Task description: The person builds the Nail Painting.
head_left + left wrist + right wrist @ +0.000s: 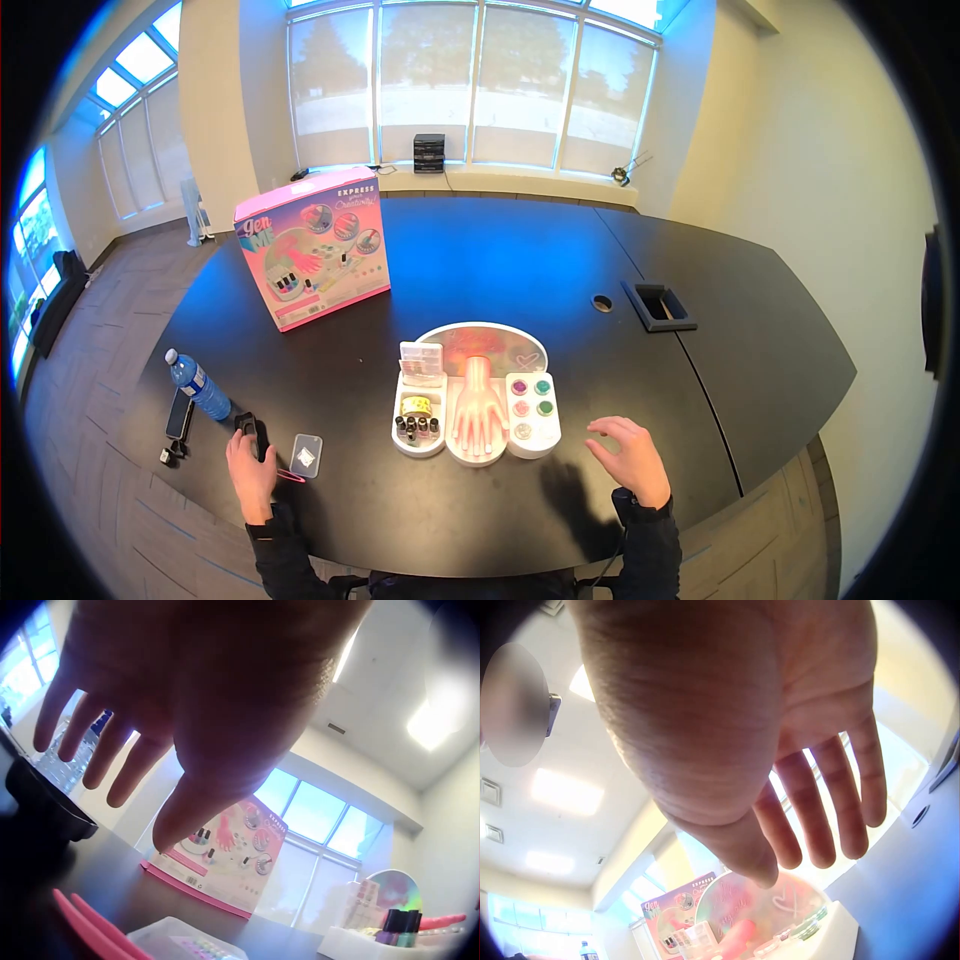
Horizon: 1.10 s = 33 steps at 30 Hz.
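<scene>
My left hand point(250, 470), fingers extended and apart, hovers by a black curved object point(49, 799) whose kind I cannot tell. Pink tweezers point(94, 926) and a small clear plastic case point(307, 455) lie just to its right. On the other side, my right hand point(632, 460) is raised over the table, fingers loosely bent, holding nothing. Between the hands stands a white nail-art station point(477, 460) with a pink model hand point(480, 405), palm down. Small nail polish bottles point(417, 428) and a yellow roll point(416, 405) fill its left side; glitter pots point(520, 408) sit on the right.
A pink product box point(320, 250) stands upright behind, to the left. Near the table's left edge are a water bottle point(198, 384) and a black phone-like slab point(180, 415). A black-framed opening point(660, 305) and a round hole point(601, 302) interrupt the dark table point(480, 270) at right.
</scene>
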Each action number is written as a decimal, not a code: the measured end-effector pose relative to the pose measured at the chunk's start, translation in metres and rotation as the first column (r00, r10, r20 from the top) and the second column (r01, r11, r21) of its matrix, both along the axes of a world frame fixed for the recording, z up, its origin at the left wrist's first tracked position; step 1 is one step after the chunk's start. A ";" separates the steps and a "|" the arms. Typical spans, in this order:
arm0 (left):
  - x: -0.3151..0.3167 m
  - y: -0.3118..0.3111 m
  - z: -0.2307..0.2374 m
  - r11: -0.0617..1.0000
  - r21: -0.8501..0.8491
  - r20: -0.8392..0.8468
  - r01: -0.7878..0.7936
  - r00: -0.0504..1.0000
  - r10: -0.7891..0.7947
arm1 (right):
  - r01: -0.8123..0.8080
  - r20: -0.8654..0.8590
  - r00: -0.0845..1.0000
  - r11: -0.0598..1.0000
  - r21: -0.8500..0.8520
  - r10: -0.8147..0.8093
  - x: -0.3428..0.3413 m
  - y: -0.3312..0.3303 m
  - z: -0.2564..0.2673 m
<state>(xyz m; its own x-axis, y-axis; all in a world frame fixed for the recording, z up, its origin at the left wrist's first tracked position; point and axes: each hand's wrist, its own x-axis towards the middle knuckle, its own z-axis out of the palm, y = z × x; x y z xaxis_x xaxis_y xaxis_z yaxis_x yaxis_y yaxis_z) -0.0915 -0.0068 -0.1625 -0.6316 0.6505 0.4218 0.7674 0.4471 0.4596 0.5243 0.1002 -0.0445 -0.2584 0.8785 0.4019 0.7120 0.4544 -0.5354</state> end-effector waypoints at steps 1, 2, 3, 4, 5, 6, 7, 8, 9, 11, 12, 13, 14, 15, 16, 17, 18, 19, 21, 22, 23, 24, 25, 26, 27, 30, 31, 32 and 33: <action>-0.001 -0.003 0.000 0.999 -0.050 0.046 -0.019 0.999 0.021 | -0.001 -0.002 1.000 1.000 0.003 0.001 0.000 -0.003 0.000; -0.001 -0.004 0.001 0.999 -0.046 0.045 -0.019 0.999 0.021 | 0.003 -0.004 1.000 1.000 -0.003 -0.003 -0.001 -0.006 0.001; -0.001 -0.004 0.003 0.999 -0.034 0.046 -0.020 0.999 0.022 | 0.006 -0.006 1.000 1.000 -0.008 -0.006 -0.001 -0.009 0.001; 0.000 -0.005 0.004 1.000 -0.023 0.047 -0.021 0.999 0.022 | 0.006 -0.007 1.000 1.000 -0.005 -0.006 -0.001 -0.011 0.000; 0.001 -0.006 0.007 1.000 -0.021 0.047 -0.022 0.999 0.023 | 0.001 -0.011 1.000 1.000 -0.008 -0.001 -0.001 -0.012 0.000; 0.003 -0.006 0.015 0.999 -0.040 0.070 -0.016 0.997 0.019 | -0.004 -0.016 1.000 1.000 -0.012 0.003 -0.001 -0.015 0.000; 0.004 -0.008 0.019 0.998 -0.060 0.094 -0.010 0.995 0.016 | -0.005 -0.016 1.000 1.000 -0.011 0.005 -0.001 -0.017 -0.001; 0.004 -0.010 0.019 0.998 -0.059 0.093 -0.012 0.996 0.017 | -0.014 -0.003 1.000 1.000 0.024 0.014 -0.001 -0.019 -0.002; 0.003 -0.010 0.018 0.998 -0.047 0.090 -0.043 0.995 0.047 | -0.024 0.012 1.000 0.998 0.060 0.023 -0.001 -0.020 -0.002; -0.002 -0.011 0.012 0.997 -0.031 0.086 -0.076 0.993 0.079 | -0.025 0.005 1.000 0.998 0.060 0.024 -0.001 -0.026 -0.002; -0.009 -0.012 0.006 0.997 -0.023 0.065 -0.077 0.995 0.078 | -0.024 0.000 1.000 0.998 0.059 0.024 -0.001 -0.028 -0.002; -0.016 -0.013 0.002 0.997 -0.015 0.044 -0.077 0.996 0.077 | -0.026 0.000 1.000 0.998 0.060 0.026 0.000 -0.030 -0.002; -0.022 -0.014 -0.003 0.997 -0.016 0.044 -0.079 0.996 0.080 | -0.032 0.001 0.999 0.997 0.063 0.032 0.000 -0.032 -0.003; -0.024 -0.015 -0.002 0.996 -0.034 0.045 -0.080 0.996 0.081 | -0.039 0.002 0.999 0.997 0.065 0.039 0.001 -0.036 -0.004; -0.026 -0.016 0.000 0.995 -0.050 0.047 -0.082 0.995 0.085 | -0.043 0.003 0.999 0.997 0.063 0.043 0.001 -0.038 -0.004; -0.025 -0.018 0.001 0.995 -0.050 0.047 -0.088 0.995 0.090 | -0.042 0.001 0.999 0.997 0.066 0.042 0.001 -0.041 -0.004; -0.022 -0.020 0.004 0.996 -0.025 0.039 -0.083 0.996 0.084 | -0.041 0.000 0.999 0.997 0.069 0.041 0.001 -0.043 -0.004; -0.019 -0.021 0.008 0.997 0.000 0.030 -0.078 0.996 0.078 | -0.049 -0.001 0.999 0.996 0.071 0.049 0.000 -0.045 -0.005; -0.012 -0.025 0.017 0.999 0.043 0.032 -0.027 0.999 0.026 | -0.042 -0.013 0.999 0.996 0.073 0.043 0.000 -0.049 -0.004; -0.007 -0.027 0.024 0.996 0.084 0.031 0.033 0.999 -0.036 | -0.050 -0.013 0.999 0.996 0.072 0.051 -0.001 -0.051 -0.004; 0.001 -0.028 0.031 0.996 0.083 0.031 0.025 0.999 -0.028 | -0.051 -0.021 0.998 0.996 0.072 0.053 -0.003 -0.052 -0.004; 0.011 -0.029 0.041 0.971 0.185 -0.011 0.150 0.989 -0.150 | -0.053 -0.030 0.998 0.996 0.072 0.055 -0.004 -0.054 -0.005; 0.021 -0.030 0.051 0.921 0.277 -0.065 0.274 0.962 -0.267 | -0.060 -0.031 0.998 0.996 0.068 0.062 -0.007 -0.056 -0.005; 0.029 -0.032 0.061 0.894 0.279 -0.079 0.352 0.936 -0.344 | -0.073 -0.029 0.997 0.994 0.085 0.075 -0.010 -0.057 -0.004; 0.042 -0.033 0.074 0.897 0.274 -0.077 0.348 0.937 -0.340 | -0.084 -0.025 0.996 0.991 0.101 0.087 -0.013 -0.059 -0.002; 0.081 -0.037 0.112 0.798 0.333 -0.077 0.502 0.858 -0.508 | -0.122 -0.028 0.991 0.984 0.132 0.127 -0.026 -0.064 0.005; 0.093 -0.038 0.121 0.800 0.329 -0.074 0.502 0.858 -0.508 | -0.123 -0.028 0.991 0.984 0.127 0.127 -0.031 -0.067 0.007; 0.106 -0.039 0.130 0.759 0.356 -0.086 0.545 0.828 -0.554 | -0.141 -0.043 0.988 0.981 0.133 0.148 -0.036 -0.069 0.009; 0.117 -0.040 0.138 0.714 0.383 -0.101 0.587 0.794 -0.599 | -0.158 -0.058 0.984 0.977 0.141 0.168 -0.041 -0.071 0.012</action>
